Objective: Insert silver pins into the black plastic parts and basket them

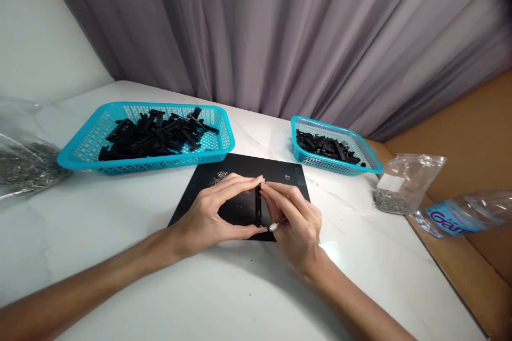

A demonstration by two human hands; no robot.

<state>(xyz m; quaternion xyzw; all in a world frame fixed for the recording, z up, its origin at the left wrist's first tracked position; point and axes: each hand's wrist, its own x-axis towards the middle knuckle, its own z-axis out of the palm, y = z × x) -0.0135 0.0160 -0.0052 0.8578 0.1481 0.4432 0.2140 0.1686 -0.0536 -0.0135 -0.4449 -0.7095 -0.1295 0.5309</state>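
My left hand (212,210) grips a narrow black plastic part (258,206) by its two ends, thumb at the near end and fingertips at the far end. My right hand (296,218) is closed beside it, fingertips touching the part's far end. A thin tool with a whitish tip (273,227) sticks out of the right hand; its kind I cannot make out. Both hands are above a black mat (192,197). Small shiny metal pieces (220,177) lie on the mat behind my left hand, with a few more (287,177) at the far right.
A large blue basket (144,164) of black plastic parts stands back left, a smaller blue basket (340,166) of them back right. Bags of metal pieces (28,165) (394,200) flank the white table (132,298). A water bottle (460,216) lies at the right edge.
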